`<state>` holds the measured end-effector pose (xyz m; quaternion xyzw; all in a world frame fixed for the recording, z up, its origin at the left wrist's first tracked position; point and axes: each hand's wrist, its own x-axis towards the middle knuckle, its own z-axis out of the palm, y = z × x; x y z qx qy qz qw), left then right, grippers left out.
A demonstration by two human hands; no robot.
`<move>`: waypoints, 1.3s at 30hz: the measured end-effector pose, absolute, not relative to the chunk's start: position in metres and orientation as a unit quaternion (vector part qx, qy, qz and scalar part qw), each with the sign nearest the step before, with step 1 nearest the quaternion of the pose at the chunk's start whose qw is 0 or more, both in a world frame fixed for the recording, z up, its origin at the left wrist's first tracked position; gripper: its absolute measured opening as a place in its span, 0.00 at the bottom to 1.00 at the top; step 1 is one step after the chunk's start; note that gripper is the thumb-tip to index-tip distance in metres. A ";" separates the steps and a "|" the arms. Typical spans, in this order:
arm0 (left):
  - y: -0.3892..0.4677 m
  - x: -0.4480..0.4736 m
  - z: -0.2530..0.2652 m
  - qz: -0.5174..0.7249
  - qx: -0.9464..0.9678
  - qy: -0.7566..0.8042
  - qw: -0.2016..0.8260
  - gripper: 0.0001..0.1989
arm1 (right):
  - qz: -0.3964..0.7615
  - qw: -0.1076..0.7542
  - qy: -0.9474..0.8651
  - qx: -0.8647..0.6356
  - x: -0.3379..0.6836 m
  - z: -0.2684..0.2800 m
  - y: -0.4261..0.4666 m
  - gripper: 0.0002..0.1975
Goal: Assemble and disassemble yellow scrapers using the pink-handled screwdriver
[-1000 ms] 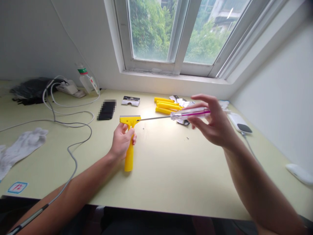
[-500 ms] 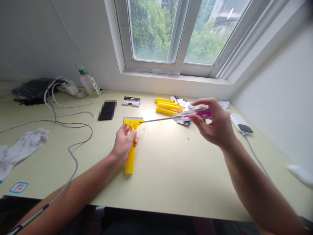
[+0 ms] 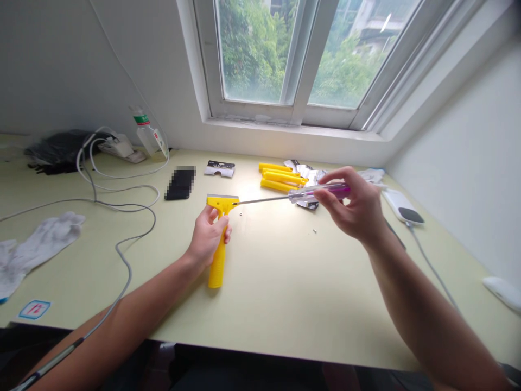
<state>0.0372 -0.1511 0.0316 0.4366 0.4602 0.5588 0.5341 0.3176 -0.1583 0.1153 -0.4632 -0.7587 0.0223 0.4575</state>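
My left hand (image 3: 209, 234) is closed round the neck of a yellow scraper (image 3: 217, 266), whose wide head with a metal blade points away from me. In my right hand (image 3: 356, 203) is a screwdriver (image 3: 301, 194) with a clear and purple handle, pinched between thumb and fingers. Its shaft runs left, and the tip meets the right side of the scraper's head. A small nut-like metal part (image 3: 240, 214) lies just right of the scraper. Farther right on the table rests a small screw (image 3: 315, 231).
Several yellow handles (image 3: 280, 176) lie by the window beside silvery packets (image 3: 313, 178). A card (image 3: 220, 168) and a dark blurred-out item (image 3: 180, 183) lie left of them. Cables (image 3: 126, 252), a bottle (image 3: 146, 136) and white gloves (image 3: 40, 244) occupy the left. A white device (image 3: 402, 206) sits right.
The view has shifted slightly. My right hand has turned a little on the screwdriver handle, while the tip stays at the scraper's head. My left hand keeps its hold.
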 end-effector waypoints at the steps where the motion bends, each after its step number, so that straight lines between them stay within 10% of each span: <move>1: -0.152 0.037 0.032 0.559 0.440 0.458 0.533 0.13 | 0.029 0.464 -0.755 -0.464 0.318 0.116 -0.158 0.15; 17: -0.146 0.034 0.029 0.557 0.420 0.469 0.542 0.15 | 0.083 0.342 -0.820 -0.451 0.325 0.115 -0.154 0.14; 27: -0.158 0.044 0.033 0.553 0.417 0.452 0.562 0.14 | 0.079 0.575 -0.666 -0.469 0.332 0.116 -0.146 0.13; 39: -0.156 0.035 0.038 0.565 0.336 0.391 0.644 0.11 | -0.025 0.250 -0.802 -0.542 0.266 0.016 -0.130 0.11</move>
